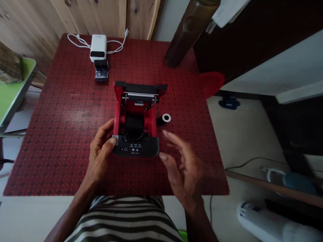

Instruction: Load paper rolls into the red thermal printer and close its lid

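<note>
A red and black device (136,148), like a small printer, stands on the red patterned table with its lid raised and its inner compartment showing. A dark, rounded piece lies inside. My left hand (101,149) grips the left front corner of the device, thumb on top and fingers along its side. To the right of the device, my right hand (183,164) is held with thumb and fingers apart, holding nothing. Just beyond its fingertips a small black roll (164,119) with a white ring end lies beside the device.
On the red table (75,94), a white power bank (98,47) with a white cable (117,47) lies at the back left, near a small black item (101,71). A tall brown bottle (186,33) stands at the back right.
</note>
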`<state>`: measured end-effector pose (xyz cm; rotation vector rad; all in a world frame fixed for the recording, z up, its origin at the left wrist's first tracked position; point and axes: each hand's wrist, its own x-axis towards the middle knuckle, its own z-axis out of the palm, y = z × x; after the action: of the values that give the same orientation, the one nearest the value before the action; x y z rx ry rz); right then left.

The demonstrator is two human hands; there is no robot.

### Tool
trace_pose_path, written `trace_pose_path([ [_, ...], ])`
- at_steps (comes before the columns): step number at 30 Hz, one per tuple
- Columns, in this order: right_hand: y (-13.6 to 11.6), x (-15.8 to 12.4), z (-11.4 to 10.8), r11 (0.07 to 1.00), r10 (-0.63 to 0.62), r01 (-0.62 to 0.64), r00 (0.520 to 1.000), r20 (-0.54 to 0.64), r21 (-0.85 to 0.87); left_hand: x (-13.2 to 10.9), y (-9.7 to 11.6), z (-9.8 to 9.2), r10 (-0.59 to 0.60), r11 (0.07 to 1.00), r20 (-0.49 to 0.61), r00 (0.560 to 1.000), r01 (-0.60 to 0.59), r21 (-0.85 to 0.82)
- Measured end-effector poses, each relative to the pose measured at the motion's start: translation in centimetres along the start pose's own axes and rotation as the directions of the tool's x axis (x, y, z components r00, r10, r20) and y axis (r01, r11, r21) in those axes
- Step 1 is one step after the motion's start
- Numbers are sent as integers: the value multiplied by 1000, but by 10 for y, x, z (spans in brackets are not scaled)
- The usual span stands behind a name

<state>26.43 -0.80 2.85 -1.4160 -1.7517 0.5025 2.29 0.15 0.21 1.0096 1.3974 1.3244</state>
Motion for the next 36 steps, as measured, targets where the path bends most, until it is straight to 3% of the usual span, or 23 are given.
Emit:
trace_pose_path([
  [3,-10,38,-2,966,-234,238,971,44,-105,0,-7,1,122,992,-17,992,-122,32],
  [6,-23,78,15,896,-353,409,892,284,-173,0,-13,2,192,980,-6,981,-192,53],
  [10,-39,113,44,825,-154,451,760,631,-341,-1,-15,0,208,975,40,977,-210,66],
  [12,-42,122,53,803,-82,460,713,696,-377,-1,-15,0,208,976,50,977,-211,62],
  [17,-47,134,56,797,-30,475,647,762,-373,-1,-17,-1,187,981,44,981,-189,43],
  [19,-52,133,52,778,-26,484,661,750,-400,0,-17,0,163,986,46,985,-165,27],
  [23,-63,113,33,731,-221,531,779,587,-428,1,-16,0,163,986,47,986,-164,28],
  [25,-64,99,15,768,-343,518,829,443,-376,0,-15,0,167,985,44,985,-168,36],
  [27,-58,84,-8,859,-365,439,886,287,-264,-1,-15,-1,155,987,41,987,-156,35],
  [30,-31,59,-42,978,-205,209,971,119,-17,-1,-15,-1,142,988,28,989,-144,58],
  [32,-6,40,-55,991,-52,42,996,74,130,0,-15,-1,155,985,14,988,-156,79],
  [36,39,5,-43,953,197,-228,967,163,201,3,-15,0,200,976,8,980,-200,88],
])
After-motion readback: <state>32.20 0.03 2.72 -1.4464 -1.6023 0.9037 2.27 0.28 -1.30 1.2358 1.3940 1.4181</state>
